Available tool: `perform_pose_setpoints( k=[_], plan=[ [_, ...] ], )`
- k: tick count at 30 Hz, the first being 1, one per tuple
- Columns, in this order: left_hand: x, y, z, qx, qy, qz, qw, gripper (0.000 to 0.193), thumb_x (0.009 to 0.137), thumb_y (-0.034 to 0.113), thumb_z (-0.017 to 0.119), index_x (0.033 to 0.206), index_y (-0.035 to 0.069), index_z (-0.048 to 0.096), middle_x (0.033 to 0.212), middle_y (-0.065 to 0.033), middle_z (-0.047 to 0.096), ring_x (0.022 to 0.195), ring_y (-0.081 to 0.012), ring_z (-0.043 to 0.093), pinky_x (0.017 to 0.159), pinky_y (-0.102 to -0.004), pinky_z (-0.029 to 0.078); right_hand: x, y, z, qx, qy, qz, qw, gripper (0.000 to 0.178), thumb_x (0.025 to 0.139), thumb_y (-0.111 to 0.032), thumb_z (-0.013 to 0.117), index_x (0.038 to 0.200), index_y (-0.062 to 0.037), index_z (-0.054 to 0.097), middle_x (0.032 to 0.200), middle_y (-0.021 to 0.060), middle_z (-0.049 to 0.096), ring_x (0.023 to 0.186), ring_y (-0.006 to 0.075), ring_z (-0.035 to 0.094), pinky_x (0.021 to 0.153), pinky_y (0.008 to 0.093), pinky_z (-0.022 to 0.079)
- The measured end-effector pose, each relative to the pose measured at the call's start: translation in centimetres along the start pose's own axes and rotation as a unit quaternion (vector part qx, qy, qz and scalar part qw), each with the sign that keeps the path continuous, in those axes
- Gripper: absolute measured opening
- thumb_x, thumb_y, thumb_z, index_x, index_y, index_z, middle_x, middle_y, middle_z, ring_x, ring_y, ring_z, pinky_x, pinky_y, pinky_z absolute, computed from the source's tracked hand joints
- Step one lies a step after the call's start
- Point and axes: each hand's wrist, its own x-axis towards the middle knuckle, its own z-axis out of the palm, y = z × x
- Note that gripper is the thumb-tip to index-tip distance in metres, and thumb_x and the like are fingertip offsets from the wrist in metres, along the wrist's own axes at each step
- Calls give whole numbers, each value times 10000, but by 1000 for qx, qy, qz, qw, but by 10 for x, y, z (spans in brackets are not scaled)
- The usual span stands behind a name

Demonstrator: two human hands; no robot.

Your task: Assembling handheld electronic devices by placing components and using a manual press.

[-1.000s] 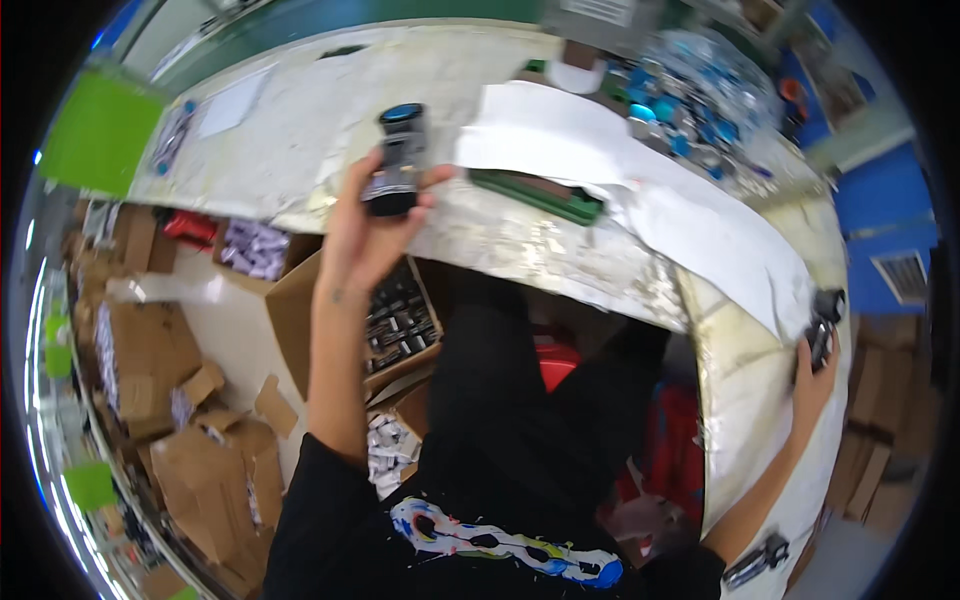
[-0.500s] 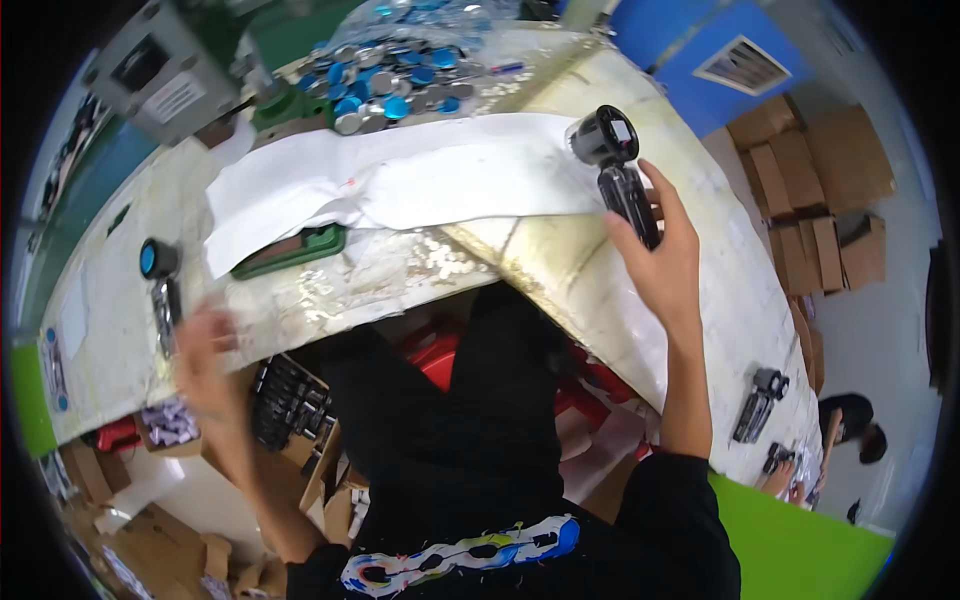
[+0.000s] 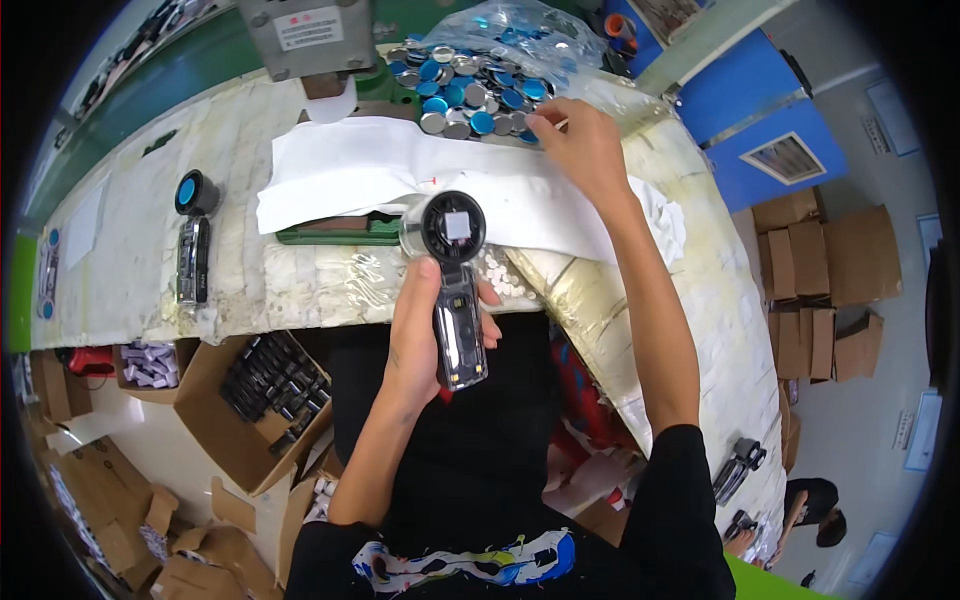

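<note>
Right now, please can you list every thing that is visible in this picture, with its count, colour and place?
handheld device: one, black and clear with a round head, held in the left hand over the bench edge
round discs: many, blue and silver, heaped on clear plastic at the far side of the bench
white sheet: one, white, spread across the bench middle
green tray: one, green, partly under the white sheet
second device: one, black with a blue round cap, lying on the bench at left
grey machine: one, grey, at the far bench edge
cardboard boxes: several, brown, on the floor at left and right
left hand: grips the handheld device
right hand: fingers at the round discs
</note>
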Motion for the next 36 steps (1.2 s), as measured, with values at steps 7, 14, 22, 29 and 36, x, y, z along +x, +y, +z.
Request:
perform_pose_setpoints(
  k=[7, 14, 22, 29, 36],
  plan=[
    [-11, 7, -25, -49, -28, -15, 998, 446, 1108, 455, 335, 1124, 32, 476, 920, -183, 665, 639, -190, 685, 569, -300, 586, 27, 19, 32, -57, -44, 67, 995, 242, 843, -257, 768, 941, -36, 778, 908, 151, 762, 836, 286, 733, 776, 368, 555],
    [-13, 7, -31, -66, -15, -31, 997, 489, 1107, 463, 324, 1101, 15, 520, 891, -165, 672, 626, -181, 684, 565, -300, 590, -9, 3, -12, -53, 81, -35, 995, 91, 902, -130, 687, 931, -48, 714, 909, 131, 731, 787, 322, 689, 707, 430, 529],
    [-19, -3, -25, -81, -55, -69, 993, 584, 1099, 502, 300, 1042, -6, 583, 851, -154, 671, 612, -177, 678, 560, -294, 581, -98, 9, -44, -125, 14, -250, 960, 109, 835, -32, 741, 939, -60, 725, 985, 54, 721, 871, 244, 676, 700, 358, 548],
    [-19, -15, -20, -86, -87, -111, 986, 594, 1091, 525, 313, 1042, 5, 596, 854, -144, 681, 582, -174, 677, 549, -294, 585, -92, 0, -49, -5, -52, -33, 998, 144, 832, -110, 761, 957, -39, 752, 995, 75, 723, 889, 273, 684, 745, 353, 551],
    [-8, -25, -15, -168, -83, -123, 975, 569, 1081, 567, 305, 1237, 80, 553, 842, -126, 683, 578, -175, 678, 512, -290, 578, -82, -6, -53, -70, -76, -63, 993, 162, 819, -133, 758, 960, -53, 757, 980, 80, 734, 912, 271, 694, 773, 375, 547]
  ],
)
